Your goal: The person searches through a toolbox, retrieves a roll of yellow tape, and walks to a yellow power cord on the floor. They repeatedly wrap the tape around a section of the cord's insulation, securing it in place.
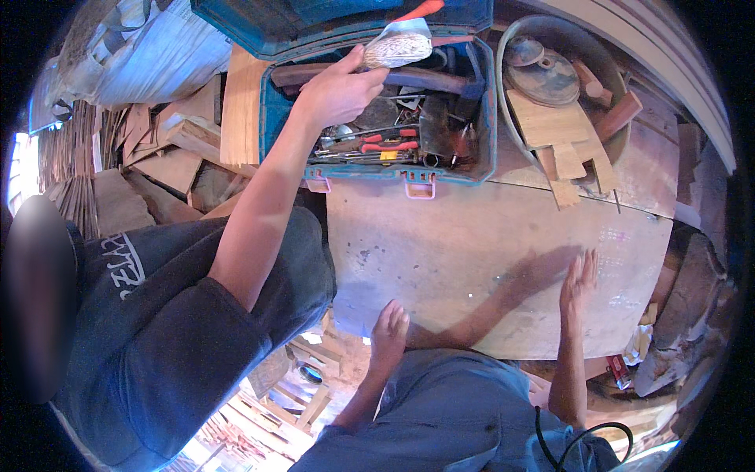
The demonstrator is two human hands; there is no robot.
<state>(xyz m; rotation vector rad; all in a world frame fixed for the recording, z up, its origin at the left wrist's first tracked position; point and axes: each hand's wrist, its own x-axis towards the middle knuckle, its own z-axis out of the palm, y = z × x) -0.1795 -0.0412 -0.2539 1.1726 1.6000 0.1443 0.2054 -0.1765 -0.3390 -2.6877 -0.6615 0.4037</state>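
My left hand [388,334] is by the near edge of the wooden tabletop [464,259], its fingers curled together and nothing seen in them. Farther right, my right hand [580,283] hovers or rests over the board with its fingers stretched out, holding nothing. At the back stands an open teal toolbox [490,118]. A co-worker's hand [342,90] reaches over it from the left and grips a bundle of pale cord-like strands [397,49], partly in whitish wrapping. Below that hand lie red-handled pliers [389,146] and a hammer [432,79] among other tools.
A round basin [506,102] with wood pieces [554,126] and a round disc stands at the back right. The co-worker in a dark shirt [181,315] occupies the left side. Stacked wood offcuts [169,161] lie behind them. A black cord [605,429] loops near my right forearm.
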